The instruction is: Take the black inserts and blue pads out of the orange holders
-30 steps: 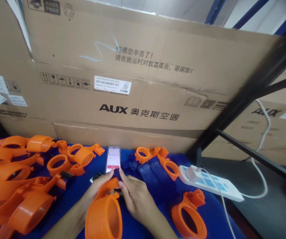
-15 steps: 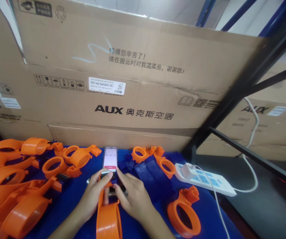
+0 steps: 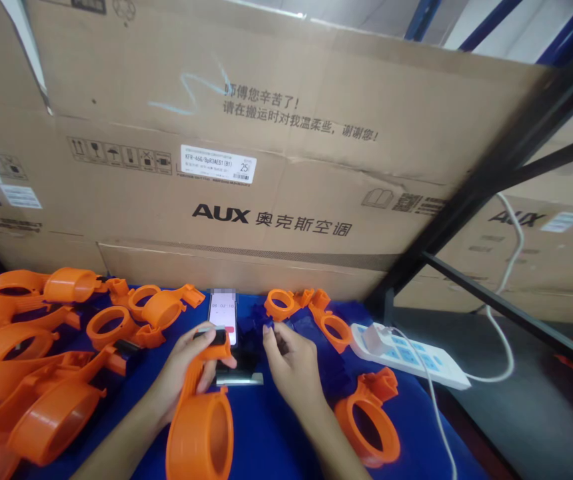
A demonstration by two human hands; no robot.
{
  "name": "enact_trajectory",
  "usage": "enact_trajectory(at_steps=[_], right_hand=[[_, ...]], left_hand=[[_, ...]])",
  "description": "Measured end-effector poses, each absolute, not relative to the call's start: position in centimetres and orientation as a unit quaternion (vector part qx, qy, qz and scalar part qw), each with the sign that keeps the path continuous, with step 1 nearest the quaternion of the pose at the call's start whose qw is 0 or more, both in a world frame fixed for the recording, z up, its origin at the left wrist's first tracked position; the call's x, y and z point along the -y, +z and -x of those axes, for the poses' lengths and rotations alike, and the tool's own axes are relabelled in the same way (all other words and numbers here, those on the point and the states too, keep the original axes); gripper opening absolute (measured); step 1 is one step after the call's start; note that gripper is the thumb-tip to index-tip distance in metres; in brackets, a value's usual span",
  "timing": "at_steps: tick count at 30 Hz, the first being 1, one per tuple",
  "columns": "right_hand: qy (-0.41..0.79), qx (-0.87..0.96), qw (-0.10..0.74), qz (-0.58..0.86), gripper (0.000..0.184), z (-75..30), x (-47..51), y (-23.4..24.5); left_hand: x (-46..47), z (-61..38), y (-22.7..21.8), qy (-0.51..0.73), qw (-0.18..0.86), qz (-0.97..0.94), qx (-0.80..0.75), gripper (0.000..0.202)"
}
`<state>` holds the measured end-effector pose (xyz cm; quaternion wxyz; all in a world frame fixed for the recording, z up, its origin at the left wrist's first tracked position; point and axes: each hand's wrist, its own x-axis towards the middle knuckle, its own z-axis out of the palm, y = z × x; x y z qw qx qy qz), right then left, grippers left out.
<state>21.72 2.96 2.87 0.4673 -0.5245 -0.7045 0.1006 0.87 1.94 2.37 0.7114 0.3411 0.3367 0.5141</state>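
My left hand (image 3: 186, 368) grips the neck of a large orange plastic ring clamp (image 3: 200, 430), whose wide hoop points toward me over the blue cloth (image 3: 266, 433). Thumb and fingers press on a small dark part (image 3: 212, 334) at the clamp's top. My right hand (image 3: 291, 363) hovers just right of it, fingers curled in a pinch near a pile of dark blue plastic pieces (image 3: 311, 333); I cannot make out what it pinches. A metal plate (image 3: 239, 379) lies between the hands. A phone (image 3: 222, 313) with a running timer stands just beyond.
Many orange ring clamps (image 3: 36, 347) crowd the left side; others lie at the right (image 3: 369, 427) and back (image 3: 281, 303). A white power strip (image 3: 411, 357) with a cable sits right. Large cardboard boxes (image 3: 266, 153) wall the back. A dark metal rack frame (image 3: 491, 180) stands right.
My right hand has left the clamp's neck and moved right toward the blue pieces. The left hand has turned the clamp so its hoop faces more open. The metal plate is now uncovered.
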Motion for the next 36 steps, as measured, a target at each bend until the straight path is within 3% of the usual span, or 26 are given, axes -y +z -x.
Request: enact_trajectory(at_steps=[7, 10, 13, 18, 24, 31, 34, 36], right_hand=[[0.077, 0.732, 0.354, 0.577, 0.031, -22.0, -4.6, 1.0], [0.069, 0.723, 0.364, 0.584, 0.023, -22.0, -4.7, 0.8], [0.068, 0.708, 0.384, 0.589, 0.027, -22.2, -4.6, 1.1], [0.178, 0.722, 0.454, 0.491, 0.029, -21.4, -3.3, 2.3], [0.215, 0.792, 0.425, 0.381, 0.040, -19.7, -2.1, 2.1], [0.220, 0.771, 0.456, 0.386, 0.029, -20.4, -2.2, 2.6], [0.165, 0.734, 0.485, 0.445, 0.023, -21.6, -2.7, 3.4], [0.143, 0.732, 0.462, 0.479, 0.020, -22.5, -3.2, 3.8]], left_hand=[[-3.3, -0.3, 1.5, 0.518, 0.720, -0.193, -0.420, 0.041], [-3.1, -0.4, 1.3, 0.510, 0.719, -0.241, -0.406, 0.043], [-2.9, -0.8, 1.1, 0.515, 0.704, -0.292, -0.392, 0.042], [-2.8, -1.6, 0.2, 0.516, 0.662, -0.357, -0.411, 0.035], [-2.3, -2.3, -0.8, 0.483, 0.638, -0.437, -0.412, 0.041], [-2.6, -1.3, 0.4, 0.519, 0.671, -0.368, -0.382, 0.044], [-3.3, 0.8, 1.2, 0.583, 0.689, -0.250, -0.351, 0.036], [-3.6, 2.2, 1.7, 0.625, 0.690, -0.184, -0.316, 0.026]])
